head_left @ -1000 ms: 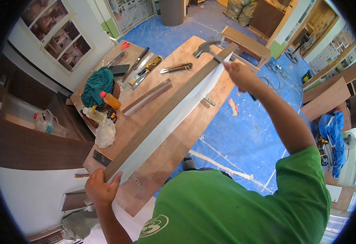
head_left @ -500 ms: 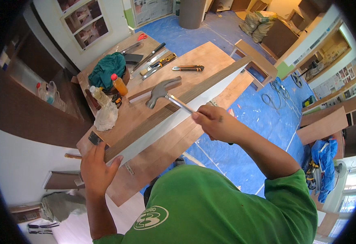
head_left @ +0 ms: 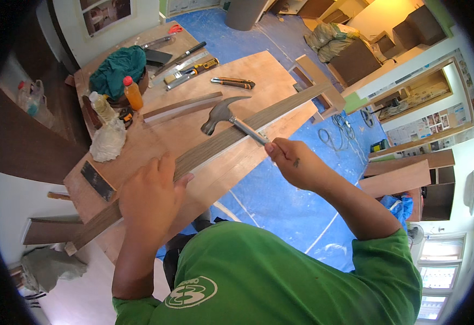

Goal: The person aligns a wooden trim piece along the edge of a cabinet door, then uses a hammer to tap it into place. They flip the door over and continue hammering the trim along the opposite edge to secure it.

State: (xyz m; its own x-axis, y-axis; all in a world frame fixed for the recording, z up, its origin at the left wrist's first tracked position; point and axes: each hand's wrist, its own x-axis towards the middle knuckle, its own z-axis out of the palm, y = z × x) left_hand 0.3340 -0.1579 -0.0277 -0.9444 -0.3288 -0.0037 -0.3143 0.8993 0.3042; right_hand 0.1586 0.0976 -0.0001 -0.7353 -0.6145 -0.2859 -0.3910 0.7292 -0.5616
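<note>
Brown and wood-grained, the board [head_left: 210,150] lies aslant across the bench [head_left: 269,70], its lower-left end reaching past the edge. My left hand [head_left: 153,189] is over it, nearer that end, the fingers stretched toward its far side and the thumb standing apart from them; whether they grip it or only press down, I cannot tell. My right hand [head_left: 296,162] has the hammer [head_left: 221,115] by its handle, fingers wrapped tight round it with the thumb laid along the top. The handle crosses above the board, so the head hangs past the far edge, claw curving up to the right; I cannot tell whether hammer and board touch. Beyond the head lies a strip [head_left: 182,106] with one pale side, and farther off a cutter [head_left: 232,83] in orange and black. To my left stand an orange bottle [head_left: 133,96] with a red cap and a clear bottle [head_left: 104,109], a tape measure [head_left: 126,115] beside them and a white bag [head_left: 108,141] just in front. Teal cloth [head_left: 117,70] is heaped behind, a brush [head_left: 170,79] lying to its right. Just left of my left hand is a black slab [head_left: 97,180]. Blue sheeting [head_left: 280,200] covers the floor at my right.
</note>
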